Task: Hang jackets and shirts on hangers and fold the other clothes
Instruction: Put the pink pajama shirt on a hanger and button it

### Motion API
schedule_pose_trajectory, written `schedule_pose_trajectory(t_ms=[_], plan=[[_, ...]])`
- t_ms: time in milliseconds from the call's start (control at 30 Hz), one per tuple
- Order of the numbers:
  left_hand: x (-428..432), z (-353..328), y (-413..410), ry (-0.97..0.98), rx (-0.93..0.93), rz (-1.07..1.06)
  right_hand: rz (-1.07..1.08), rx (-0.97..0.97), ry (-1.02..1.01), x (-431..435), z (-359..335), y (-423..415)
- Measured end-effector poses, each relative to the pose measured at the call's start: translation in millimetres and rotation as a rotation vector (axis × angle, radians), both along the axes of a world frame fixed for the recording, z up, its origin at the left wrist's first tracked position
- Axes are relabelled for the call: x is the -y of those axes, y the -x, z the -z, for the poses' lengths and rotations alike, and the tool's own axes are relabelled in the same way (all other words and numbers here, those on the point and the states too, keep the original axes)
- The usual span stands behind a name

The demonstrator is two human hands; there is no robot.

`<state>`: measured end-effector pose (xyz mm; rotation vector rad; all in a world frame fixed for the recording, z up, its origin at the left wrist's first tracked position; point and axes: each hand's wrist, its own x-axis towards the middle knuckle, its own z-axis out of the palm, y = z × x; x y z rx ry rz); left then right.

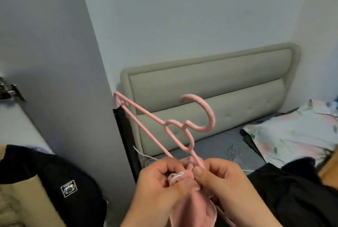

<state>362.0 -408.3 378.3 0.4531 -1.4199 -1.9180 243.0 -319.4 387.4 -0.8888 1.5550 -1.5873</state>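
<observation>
A pink plastic hanger (170,126) is held up in front of me, hook to the upper right and one shoulder tip pointing up-left. A pink garment (190,206) with white trim hangs below it between my hands. My left hand (157,186) pinches the garment's trimmed edge. My right hand (225,183) pinches the hanger's lower arm together with the pink fabric. The hanger's lower end is hidden behind my fingers and the cloth.
A black and beige jacket (60,186) with a small patch hangs at lower left. Dark clothing (292,193) lies on the bed at lower right, beside a floral pillow (296,135). The padded headboard (210,87) stands against the wall, with a grey wall corner (73,80) to its left.
</observation>
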Motion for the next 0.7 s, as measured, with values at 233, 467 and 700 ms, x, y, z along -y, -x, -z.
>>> schedule_pose_trajectory(t_ms=[233, 467, 700], plan=[[-38, -23, 101, -0.151, -0.080, 0.149, 0.208, -0.056, 0.074, -56, -20, 64], [-63, -57, 187, -0.066, -0.098, 0.339, 0.499, -0.201, -0.099, -142, -53, 111], [14, -112, 292, 0.162, -0.057, 0.248, 0.885, -0.220, -0.088, -239, -108, 137]])
